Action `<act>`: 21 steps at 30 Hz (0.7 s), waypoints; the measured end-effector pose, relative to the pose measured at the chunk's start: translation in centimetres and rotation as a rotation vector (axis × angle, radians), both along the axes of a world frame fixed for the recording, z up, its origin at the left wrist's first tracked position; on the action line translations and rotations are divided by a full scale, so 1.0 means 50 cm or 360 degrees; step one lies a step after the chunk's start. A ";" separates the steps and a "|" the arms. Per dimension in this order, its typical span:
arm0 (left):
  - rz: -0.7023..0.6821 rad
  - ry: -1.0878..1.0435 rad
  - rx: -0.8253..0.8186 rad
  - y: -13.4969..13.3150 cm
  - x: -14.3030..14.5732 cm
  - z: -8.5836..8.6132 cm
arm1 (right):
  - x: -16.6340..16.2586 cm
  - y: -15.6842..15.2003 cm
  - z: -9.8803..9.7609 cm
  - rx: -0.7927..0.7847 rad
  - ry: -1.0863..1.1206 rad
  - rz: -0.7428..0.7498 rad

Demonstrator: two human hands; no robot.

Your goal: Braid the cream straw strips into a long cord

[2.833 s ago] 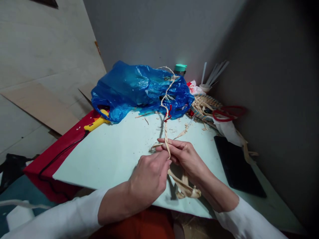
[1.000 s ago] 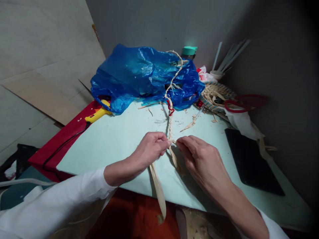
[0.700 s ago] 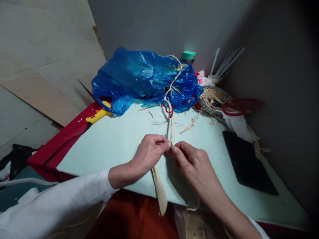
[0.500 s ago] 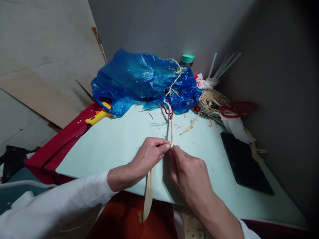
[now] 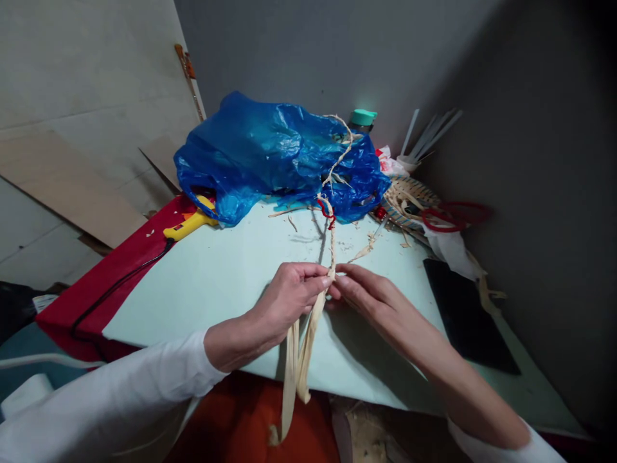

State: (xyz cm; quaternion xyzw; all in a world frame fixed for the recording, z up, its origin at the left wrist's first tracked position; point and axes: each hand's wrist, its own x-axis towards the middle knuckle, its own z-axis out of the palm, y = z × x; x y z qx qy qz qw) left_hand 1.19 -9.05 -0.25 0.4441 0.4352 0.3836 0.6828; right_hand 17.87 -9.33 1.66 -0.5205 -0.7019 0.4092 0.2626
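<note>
A thin braided straw cord (image 5: pixel 330 247) runs from the blue plastic bag (image 5: pixel 270 157) down to my hands, with a red tie (image 5: pixel 327 214) on it partway along. My left hand (image 5: pixel 286 302) is closed in a pinch on the cord's near end. Two flat loose straw strips (image 5: pixel 297 360) hang from that pinch over the table's front edge. My right hand (image 5: pixel 373 299) meets the left at the same spot, its fingertips pressed on the straw. Both hands hover just above the pale green table (image 5: pixel 212 283).
A yellow glue gun (image 5: pixel 190 224) with a black cable lies at the table's left on red cloth. At the back right sit a woven basket (image 5: pixel 409 196), red-handled scissors (image 5: pixel 450 215), a teal-capped bottle (image 5: pixel 361 119) and a cup of sticks (image 5: pixel 409 161). A black slab (image 5: pixel 467 321) lies right.
Two straw strips now hang from my left pinch instead of one. My right hand has swung from below back up beside the left, fingers stretched along the cord's end.
</note>
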 end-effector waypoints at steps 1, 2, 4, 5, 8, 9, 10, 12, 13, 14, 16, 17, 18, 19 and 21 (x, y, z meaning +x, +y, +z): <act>0.0009 0.0018 -0.0028 -0.001 0.000 0.002 | -0.006 0.007 -0.010 -0.0178 0.0147 0.0092; 0.0017 0.0037 -0.0048 -0.003 0.000 0.002 | -0.013 0.012 -0.021 -0.0295 0.0277 0.0136; 0.0003 0.0058 -0.0045 -0.006 -0.003 0.000 | -0.025 0.016 -0.042 -0.0415 0.0475 0.0134; -0.0020 0.0066 -0.0021 -0.007 -0.004 -0.002 | -0.029 0.016 -0.050 -0.0443 0.0540 0.0126; -0.0063 0.0178 0.0135 -0.011 -0.011 -0.010 | -0.030 0.012 -0.062 -0.0461 0.0595 0.0107; -0.0041 0.0273 0.0207 -0.012 -0.013 -0.011 | -0.028 0.010 -0.063 -0.0420 0.0573 0.0088; -0.0010 0.0392 0.0289 -0.013 -0.015 -0.011 | -0.027 0.009 -0.063 -0.0359 0.0534 0.0065; 0.0016 0.0660 0.0474 -0.014 -0.019 -0.004 | -0.024 0.007 -0.061 -0.0224 0.0423 0.0017; 0.0006 0.0793 0.0575 -0.014 -0.021 0.001 | -0.024 0.007 -0.060 -0.0164 0.0364 -0.0003; -0.0014 0.0919 0.0674 -0.015 -0.023 0.008 | -0.024 0.006 -0.058 -0.0108 0.0313 -0.0025; -0.0052 0.1128 0.0817 -0.016 -0.023 0.021 | -0.025 0.005 -0.056 -0.0022 0.0242 -0.0069; -0.0060 0.1210 0.0853 -0.017 -0.022 0.026 | -0.026 0.004 -0.055 0.0007 0.0225 -0.0083; -0.0061 0.1282 0.0869 -0.019 -0.020 0.030 | -0.026 0.004 -0.055 0.0019 0.0224 -0.0086; -0.0059 0.1341 0.0882 -0.022 -0.017 0.032 | -0.025 0.004 -0.055 0.0016 0.0236 -0.0072; -0.0028 0.1417 0.0957 -0.028 -0.009 0.030 | -0.022 0.004 -0.056 0.0000 0.0311 -0.0030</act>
